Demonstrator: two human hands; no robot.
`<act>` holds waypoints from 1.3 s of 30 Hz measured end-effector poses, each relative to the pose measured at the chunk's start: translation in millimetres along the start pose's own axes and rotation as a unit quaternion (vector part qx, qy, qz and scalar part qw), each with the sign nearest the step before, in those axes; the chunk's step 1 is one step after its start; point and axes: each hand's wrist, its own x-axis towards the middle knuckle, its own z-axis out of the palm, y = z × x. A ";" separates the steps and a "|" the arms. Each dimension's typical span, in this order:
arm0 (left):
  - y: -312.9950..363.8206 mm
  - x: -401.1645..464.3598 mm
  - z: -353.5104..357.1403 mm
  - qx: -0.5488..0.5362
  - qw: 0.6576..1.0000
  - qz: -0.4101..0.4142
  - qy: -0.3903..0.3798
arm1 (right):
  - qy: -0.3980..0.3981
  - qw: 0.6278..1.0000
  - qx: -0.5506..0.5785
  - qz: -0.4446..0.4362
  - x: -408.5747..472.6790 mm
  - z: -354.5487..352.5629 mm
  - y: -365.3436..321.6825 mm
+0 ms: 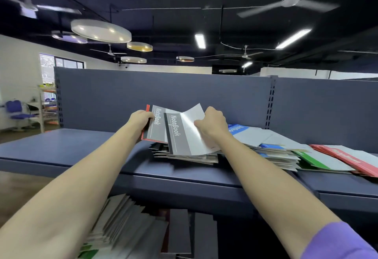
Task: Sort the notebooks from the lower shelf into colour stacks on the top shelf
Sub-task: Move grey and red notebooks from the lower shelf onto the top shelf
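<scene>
From the head camera, both bare arms reach forward over the front edge of the top shelf (71, 148), a dark blue-grey metal board with a panel of the same colour standing behind it. The left hand (141, 118) has its grip clenched on the upper left corner of a red-spined notebook (155, 125), whose grey cover reads "NoteBook", thumb on the cover and fingers tucked behind. Just right of that grip, and overlapping it, lies a black-spined notebook (180, 136) with the same lettering. The right hand (212, 123) pinches this one's far edge, and the page or cover there bends upward under the fingers. Both notebooks rest tilted on top of the grey stack (184, 157), an untidy pile on the shelf directly below the two grips. To the right of the right-hand grip, touching the grey stack, sits the blue stack (266, 146), then a green notebook (315, 161) leaning against it, then red notebooks (351, 159) at the frame's edge. Below the arms, on the lower shelf (204, 236), more notebooks (122, 224) lie fanned out, mostly grey, with a green one at the bottom left. A purple sleeve (335, 244) covers the right upper arm.
</scene>
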 end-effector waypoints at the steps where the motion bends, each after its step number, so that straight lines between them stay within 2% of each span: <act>1: -3.2 5.1 -6.0 -0.009 1.000 -0.005 -0.001 | 0.006 1.000 -0.030 -0.004 0.5 4.6 -5.1; 3: -9.2 18.3 -16.1 -0.018 1.000 -0.009 -0.009 | 0.013 0.998 -0.066 -0.008 3.4 13.9 -14.7; 7: -18.7 39.0 -32.0 -0.055 0.998 -0.029 -0.027 | -0.010 0.998 -0.059 0.008 12.0 34.4 -30.4; 12: -42.2 49.6 -44.4 -0.089 0.993 -0.073 -0.033 | -0.042 0.995 -0.060 0.069 22.6 60.6 -34.4; 17: -47.8 60.6 -52.1 -0.115 0.989 -0.086 -0.037 | -0.006 0.993 -0.044 0.110 30.8 81.0 -26.7; 21: -51.6 73.8 -69.8 -0.156 0.983 -0.091 -0.020 | 0.009 0.990 -0.081 0.117 38.2 87.3 -19.4; 26: -55.4 70.0 -74.0 -0.237 0.967 -0.090 -0.004 | 0.040 0.980 -0.184 0.062 36.6 90.7 -22.9; 29: -56.5 67.7 -75.5 -0.316 0.945 -0.077 0.019 | 0.016 0.977 -0.210 -0.002 37.0 93.2 -21.1; 31: -57.9 66.8 -75.3 -0.350 0.933 -0.076 0.023 | -0.016 0.982 -0.187 -0.014 38.9 94.5 -18.3; 37: -57.9 65.9 -78.8 -0.397 0.913 -0.076 0.057 | -0.050 0.997 -0.005 -0.060 37.6 92.3 -23.1; 39: -59.4 66.2 -79.7 -0.396 0.913 -0.076 0.066 | -0.078 0.994 -0.005 -0.082 35.7 93.7 -25.0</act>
